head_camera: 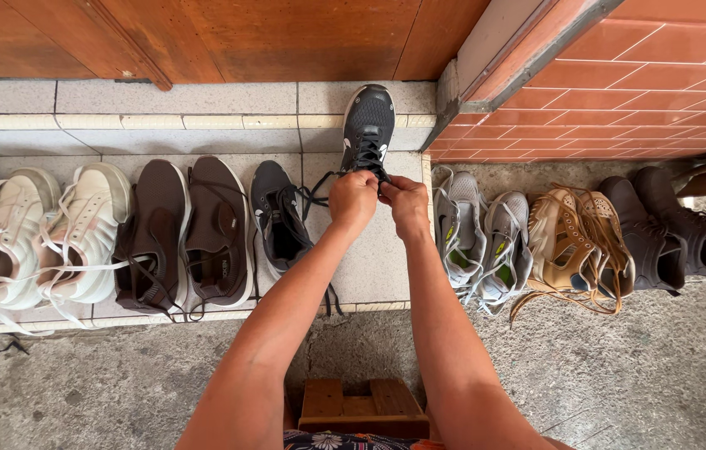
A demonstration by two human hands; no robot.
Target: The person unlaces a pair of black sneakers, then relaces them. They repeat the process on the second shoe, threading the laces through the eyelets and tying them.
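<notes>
Two bare hands meet over a dark grey sneaker [368, 125] standing toe-up on a tiled step. Left hand [352, 200] and right hand [405, 203] each pinch its black laces [320, 185]. Its mate [280, 218] lies just left.

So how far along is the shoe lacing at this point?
Both hands, left hand and right hand, pinch the black laces of the dark grey sneaker propped up on the step; that is the shoe in hand. Its mate lies beside it with laces loose. The white pair and brown pair also trail untied laces. No shoe clearly shows a tied bow.
</notes>
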